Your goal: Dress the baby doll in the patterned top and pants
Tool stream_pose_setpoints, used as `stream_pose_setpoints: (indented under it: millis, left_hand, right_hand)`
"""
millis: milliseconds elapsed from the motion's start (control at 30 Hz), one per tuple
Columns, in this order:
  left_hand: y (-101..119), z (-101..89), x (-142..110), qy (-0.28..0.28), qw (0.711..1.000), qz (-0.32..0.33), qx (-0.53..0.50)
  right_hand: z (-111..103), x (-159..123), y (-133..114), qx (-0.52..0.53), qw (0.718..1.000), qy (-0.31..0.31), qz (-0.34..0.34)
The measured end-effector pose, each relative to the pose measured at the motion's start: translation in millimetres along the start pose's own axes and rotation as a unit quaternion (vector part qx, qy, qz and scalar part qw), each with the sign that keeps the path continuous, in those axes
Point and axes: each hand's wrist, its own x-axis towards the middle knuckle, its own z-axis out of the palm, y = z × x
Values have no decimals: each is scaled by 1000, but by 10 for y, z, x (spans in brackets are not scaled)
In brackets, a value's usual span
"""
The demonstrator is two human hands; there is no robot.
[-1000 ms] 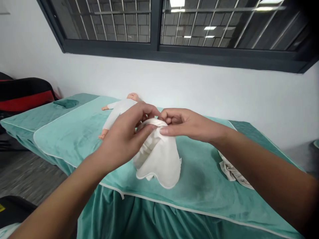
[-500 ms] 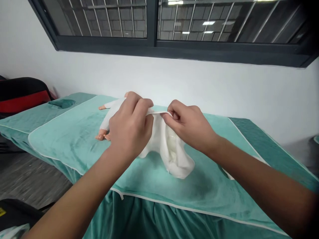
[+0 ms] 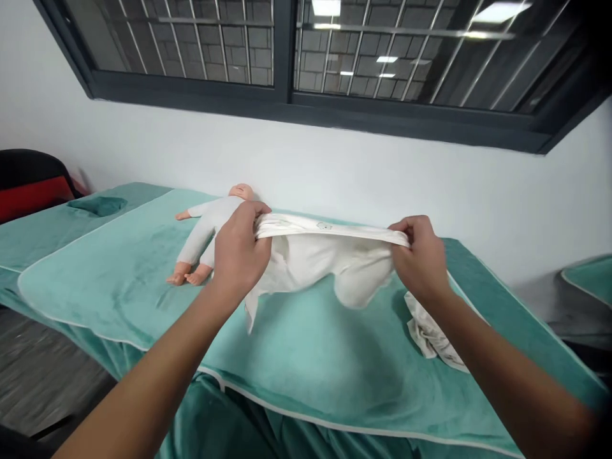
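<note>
A white baby garment (image 3: 306, 261) hangs stretched between my two hands above the bed. Its folded upper band is pulled nearly straight and bears a small printed motif, while loose cloth droops below. My left hand (image 3: 241, 248) is closed on the band's left end, and my right hand (image 3: 421, 255) grips the right end. Beyond my left hand, a baby doll (image 3: 203, 229) in a white suit lies on its back, partly hidden by that hand. Beside my right forearm rests a crumpled white cloth (image 3: 430, 331), partly covered by the arm.
A light green sheet (image 3: 115, 274) with white edging covers the bed. White wall (image 3: 182, 146) and a dark-framed barred window (image 3: 282, 95) stand behind it. At the far left is a black and red chair back (image 3: 33, 188); another green surface (image 3: 590, 277) shows at right.
My hands have moved apart, my right hand going right, and the garment's band is now pulled wide. More of the doll and the crumpled cloth shows. The view has shifted slightly.
</note>
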Motion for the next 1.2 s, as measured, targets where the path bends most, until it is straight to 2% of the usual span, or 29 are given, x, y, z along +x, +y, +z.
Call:
stream_pose_setpoints:
  millis: [67,167,300,367,433,500,533,600,633,700,767,800,867,1000,1100,1200]
  left_hand:
    - [1,33,23,-12,999,-31,-40]
    - [-26,21,17,-43,996,-61,-52]
    - [-157,-23,52,-93,994,-59,24]
    - [-275,52,136,-116,987,-55,94]
    - [-425,242,239,-156,974,-59,154]
    - [-587,535,296,-192,960,-69,194]
    - [-662,705,286,-200,955,-72,207]
    - [-783,1053,165,-192,954,-55,225]
    - [-827,1218,59,-198,956,-28,216]
    - [-885,1509,-196,-253,954,-3,161]
    - [-916,1731,-419,-328,939,-13,101]
    - [-928,1815,-488,-343,935,-9,90]
    - [-950,1933,-516,-352,931,-30,90]
    - [-974,2040,-270,-337,926,-127,117]
    - [-963,2108,-117,-292,935,-149,136]
    - [-964,2234,-113,-264,940,-154,149]
  right_hand:
    - [-139,3,91,-28,999,1,16]
    - [-272,22,170,-89,995,-37,28]
    - [-217,99,255,-200,973,-105,39]
    - [-47,159,298,-261,953,-149,44]
    - [231,210,329,-302,932,-191,57]
    - [601,220,337,-329,922,-191,66]
    - [809,200,331,-340,924,-166,62]
    - [1238,102,303,-346,932,-103,7]
    - [1445,29,287,-326,940,-95,-30]
    - [1817,-137,268,-250,951,-165,-76]
    - [2099,-280,280,-207,952,-222,-50]
    - [2201,-328,298,-202,951,-234,-30]
    - [2332,-364,346,-215,949,-229,11]
    - [2405,-276,415,-236,945,-211,81]
    - [2420,-207,429,-259,945,-177,90]
    - [2462,-175,473,-263,950,-149,81]
